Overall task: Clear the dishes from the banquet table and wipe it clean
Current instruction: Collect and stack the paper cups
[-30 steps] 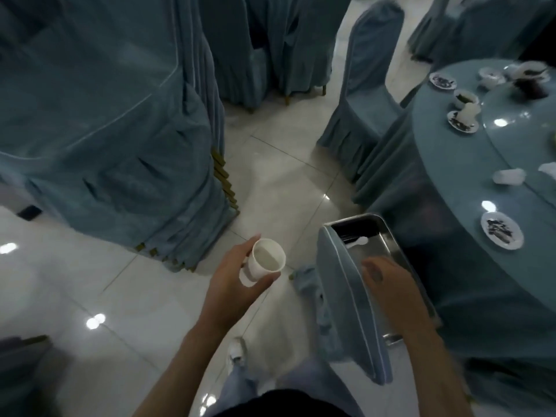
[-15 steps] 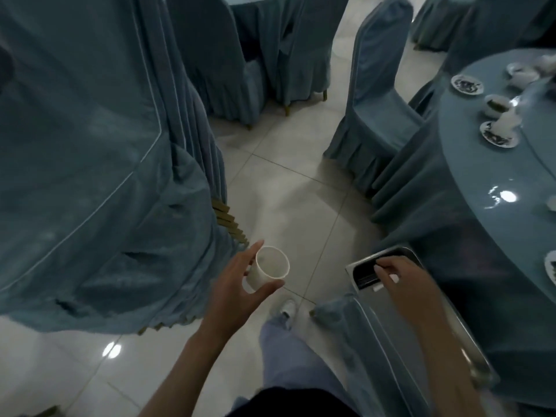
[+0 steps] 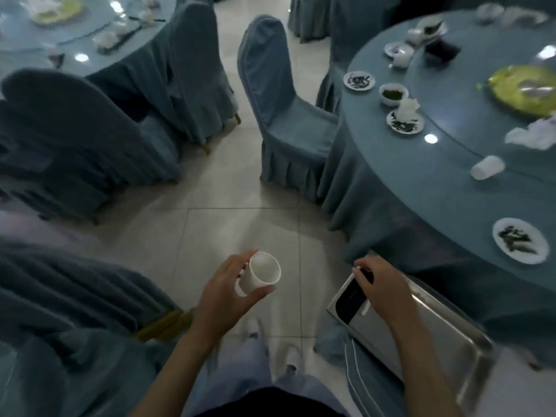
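My left hand (image 3: 222, 293) grips a white paper cup (image 3: 260, 273) over the tiled floor, its mouth tipped toward me. My right hand (image 3: 380, 288) holds the near rim of a steel tray (image 3: 451, 341) that rests on a covered chair beside the round banquet table (image 3: 421, 182). A white spoon lies inside the tray under my hand. On the table sit a small plate with scraps (image 3: 519, 240), a fallen white cup (image 3: 487, 167), a bowl (image 3: 393, 93), more small plates (image 3: 359, 80) and crumpled napkins (image 3: 534, 135).
A covered chair (image 3: 288, 115) stands against the table's left side. More covered chairs (image 3: 69, 139) crowd the left, with a second laid table (image 3: 60, 34) at the top left. A strip of tiled floor (image 3: 234, 224) runs between them. My legs and shoes are below.
The view has swung up and right, so more of the banquet table and a second table show. My right hand has slid to the tray's near rim. The cup stays in my left hand.
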Demonstrator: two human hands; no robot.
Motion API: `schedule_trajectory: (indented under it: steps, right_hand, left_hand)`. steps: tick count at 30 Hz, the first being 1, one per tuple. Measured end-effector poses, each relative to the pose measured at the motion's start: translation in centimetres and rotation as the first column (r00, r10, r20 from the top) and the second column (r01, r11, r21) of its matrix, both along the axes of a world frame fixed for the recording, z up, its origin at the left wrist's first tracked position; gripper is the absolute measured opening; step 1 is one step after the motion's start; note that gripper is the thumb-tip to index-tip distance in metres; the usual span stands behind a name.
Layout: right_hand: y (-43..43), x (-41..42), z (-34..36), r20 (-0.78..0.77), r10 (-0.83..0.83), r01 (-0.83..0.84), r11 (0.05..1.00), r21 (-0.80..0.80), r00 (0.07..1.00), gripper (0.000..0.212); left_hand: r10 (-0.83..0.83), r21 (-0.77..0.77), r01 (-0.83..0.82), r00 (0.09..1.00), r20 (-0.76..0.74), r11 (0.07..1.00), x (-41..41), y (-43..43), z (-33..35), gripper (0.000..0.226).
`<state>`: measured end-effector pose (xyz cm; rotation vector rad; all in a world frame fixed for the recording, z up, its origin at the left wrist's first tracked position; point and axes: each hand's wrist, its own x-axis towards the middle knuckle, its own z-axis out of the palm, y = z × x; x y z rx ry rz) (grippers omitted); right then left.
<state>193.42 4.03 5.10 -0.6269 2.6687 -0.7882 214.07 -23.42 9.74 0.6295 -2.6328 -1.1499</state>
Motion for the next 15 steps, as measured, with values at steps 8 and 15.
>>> schedule_trajectory:
  steps: [8,15]
  right_hand:
    - [-4.2,-6.4,-0.8,-0.018,-0.189,0.190,0.978,0.089,0.982,0.012]
    - [-7.8,-12.0,1.3,-0.034,-0.381,0.382,0.916,0.118,0.924,0.010]
  left_hand:
    - [-0.247,0.015,0.247,0.969,-0.007,0.969,-15.6,-7.1,-1.8,0.073]
    - [-0.448,-0.003,0.449,0.893,-0.028,0.894,-28.3,-12.3,-1.2,0.075]
